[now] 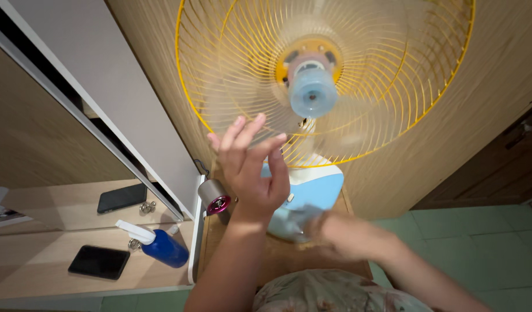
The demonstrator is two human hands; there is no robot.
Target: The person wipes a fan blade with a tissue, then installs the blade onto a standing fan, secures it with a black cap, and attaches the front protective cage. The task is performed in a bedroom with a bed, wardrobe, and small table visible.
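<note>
Nearest the camera, the right hand (326,228) is sweeping low across the fan base (306,199), so blurred that I cannot tell whether its fingers are apart or closed on anything. Just above it, the left hand (251,167) is rising with fingers spread and slightly curled, gripping nothing, its fingertips close to the lower edge of the grille (219,75). The fan is standing on a wooden stool (289,257) against the wall, its blades (358,115) spinning behind the yellow wire. Working here well, to my eye, means keeping fingertips outside the wire while the blades are turning, and steadying the base rather than the grille. A hair dryer (215,201) is lying beside the base; a blue spray bottle (162,245) and a phone (98,261) are resting further left.
</note>
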